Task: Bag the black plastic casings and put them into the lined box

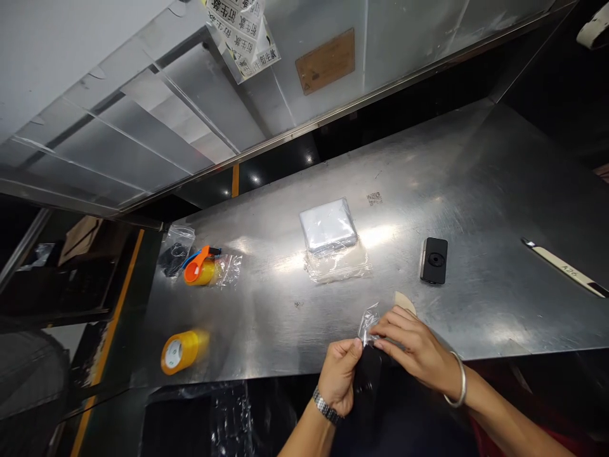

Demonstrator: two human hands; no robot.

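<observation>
At the table's front edge, my left hand [340, 374] is closed around a black flat object [368, 374], thumb on top. What kind of object it is cannot be made out against the dark background. A clear plastic bag [368, 317] sticks up from its upper end, and my right hand [413, 346] pinches that plastic with bent fingers. A cream-coloured piece [404, 303] shows just behind the right hand. Beyond it, a black rectangular device [433, 261] with a round ring lies on the metal table [266, 317].
Clear-wrapped flat packs [328, 225] lie mid-table. At the left are a yellow tape roll [178, 352], an orange tape dispenser [202, 266] and a zip bag of black items [176, 251]. A white pen-like tool [566, 270] lies right. A metal shelf [295, 132] overhangs the back.
</observation>
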